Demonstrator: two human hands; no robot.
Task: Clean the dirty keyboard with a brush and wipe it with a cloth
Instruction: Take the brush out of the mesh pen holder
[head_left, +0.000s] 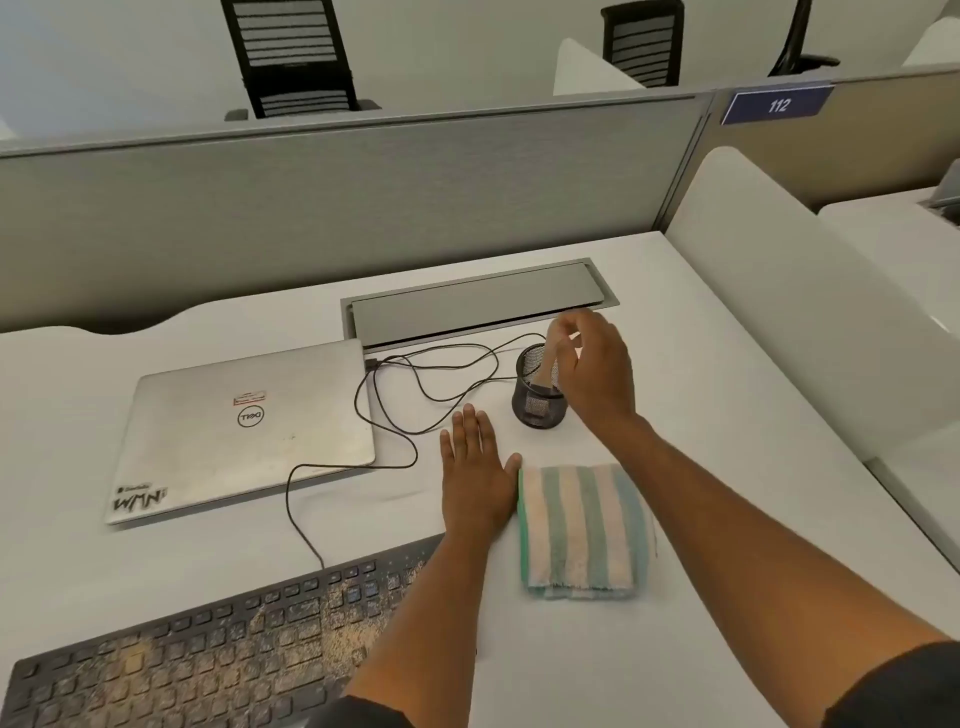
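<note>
A black keyboard (208, 644) lies at the desk's near left, its keys covered in sandy dust; my left forearm crosses its right end. A folded striped cloth (582, 530) sits to the right of it. Behind the cloth stands a black mesh cup (537, 402) with a wooden-handled brush (548, 364) upright in it. My right hand (597, 369) is over the cup, its fingers pinching the brush handle near the top. My left hand (478, 467) lies flat on the desk, fingers straight, just left of the cloth.
A closed silver laptop (249, 426) lies at the left, with a black cable (395, 415) looping across the desk towards the keyboard. A grey cable hatch (478, 301) sits at the back. Partitions stand behind and to the right (810, 291).
</note>
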